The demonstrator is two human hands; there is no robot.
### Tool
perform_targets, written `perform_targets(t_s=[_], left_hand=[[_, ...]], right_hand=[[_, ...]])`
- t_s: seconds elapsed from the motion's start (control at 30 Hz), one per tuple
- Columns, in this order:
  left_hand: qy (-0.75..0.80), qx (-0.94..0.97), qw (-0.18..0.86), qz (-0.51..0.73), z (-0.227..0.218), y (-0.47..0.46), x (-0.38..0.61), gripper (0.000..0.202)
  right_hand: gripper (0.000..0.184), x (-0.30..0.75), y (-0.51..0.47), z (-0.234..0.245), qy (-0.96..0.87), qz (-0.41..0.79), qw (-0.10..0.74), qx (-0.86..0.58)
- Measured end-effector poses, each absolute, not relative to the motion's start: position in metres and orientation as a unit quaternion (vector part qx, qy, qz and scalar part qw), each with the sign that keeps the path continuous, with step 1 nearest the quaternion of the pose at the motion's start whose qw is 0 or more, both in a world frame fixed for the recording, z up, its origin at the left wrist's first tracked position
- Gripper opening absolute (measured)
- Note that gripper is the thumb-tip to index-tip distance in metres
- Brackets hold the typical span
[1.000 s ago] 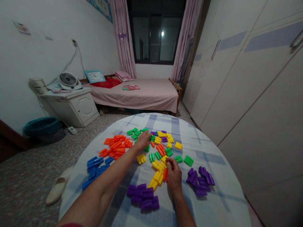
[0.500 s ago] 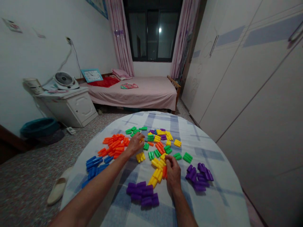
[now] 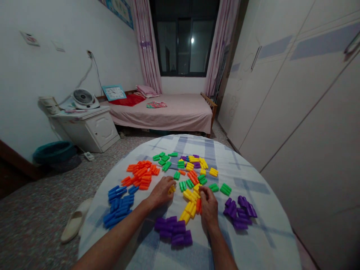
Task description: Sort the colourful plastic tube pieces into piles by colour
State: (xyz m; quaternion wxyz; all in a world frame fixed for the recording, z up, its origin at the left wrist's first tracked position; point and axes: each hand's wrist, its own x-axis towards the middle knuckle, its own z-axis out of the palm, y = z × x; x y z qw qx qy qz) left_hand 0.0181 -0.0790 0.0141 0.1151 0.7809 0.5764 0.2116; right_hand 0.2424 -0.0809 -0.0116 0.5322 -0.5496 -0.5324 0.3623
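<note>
My left hand (image 3: 162, 192) is over the table with its fingers curled round a yellow plastic block (image 3: 171, 189) made of joined tubes. My right hand (image 3: 208, 205) pinches the upper end of a chain of yellow blocks (image 3: 189, 210), at a yellow block (image 3: 197, 187). An orange block (image 3: 198, 206) shows beside the right fingers, partly hidden by them. Green blocks (image 3: 183, 186) and an orange group (image 3: 192, 176) lie just beyond the hands. Nearer to me is a purple group (image 3: 173, 229).
Orange blocks (image 3: 142, 173) and blue blocks (image 3: 119, 206) are heaped at the left of the round table. Purple blocks (image 3: 241, 213) lie at the right. Mixed yellow, green and purple blocks (image 3: 194, 162) sit farther back. A bed (image 3: 168, 116) stands beyond the table.
My left hand has come nearer to me, from beside the far green blocks to the yellow block. My right hand stays at the yellow chain. The camera view has shifted slightly.
</note>
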Motion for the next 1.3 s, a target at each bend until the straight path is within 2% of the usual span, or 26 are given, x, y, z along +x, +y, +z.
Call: perform_targets(t_s=[0.17, 0.33, 0.4, 0.53, 0.63, 0.83, 0.97, 1.1, 1.3], left_hand=[[0.613, 0.693, 0.187, 0.331, 0.014, -0.061, 0.021, 0.028], [0.591, 0.638, 0.265, 0.417, 0.044, -0.028, 0.051, 0.026], [0.556, 0.633, 0.316, 0.436, 0.06, -0.012, 0.072, 0.029], [0.471, 0.644, 0.42, 0.433, 0.08, 0.014, 0.105, 0.052], [0.477, 0.671, 0.388, 0.415, 0.075, 0.017, 0.11, 0.049], [0.538, 0.73, 0.288, 0.309, 0.042, -0.033, 0.08, 0.028], [0.485, 0.809, 0.21, 0.258, 0.039, -0.076, 0.082, 0.03], [0.392, 0.896, 0.133, 0.159, 0.04, -0.094, 0.111, 0.045], [0.447, 0.879, 0.106, 0.126, 0.027, -0.087, 0.14, 0.028]], right_hand=[[0.027, 0.242, -0.081, -0.009, -0.531, 0.36, 0.529, -0.555], [0.028, 0.242, -0.082, -0.008, -0.53, 0.347, 0.526, -0.567], [0.028, 0.242, -0.082, -0.01, -0.528, 0.346, 0.529, -0.567], [0.028, 0.244, -0.083, -0.01, -0.518, 0.359, 0.534, -0.563], [0.029, 0.244, -0.083, -0.008, -0.507, 0.366, 0.537, -0.566], [0.035, 0.243, -0.08, -0.008, -0.472, 0.378, 0.545, -0.581], [0.045, 0.244, -0.077, -0.01, -0.44, 0.408, 0.559, -0.573], [0.049, 0.249, -0.078, -0.009, -0.423, 0.421, 0.58, -0.555], [0.049, 0.256, -0.075, -0.014, -0.385, 0.423, 0.61, -0.549]])
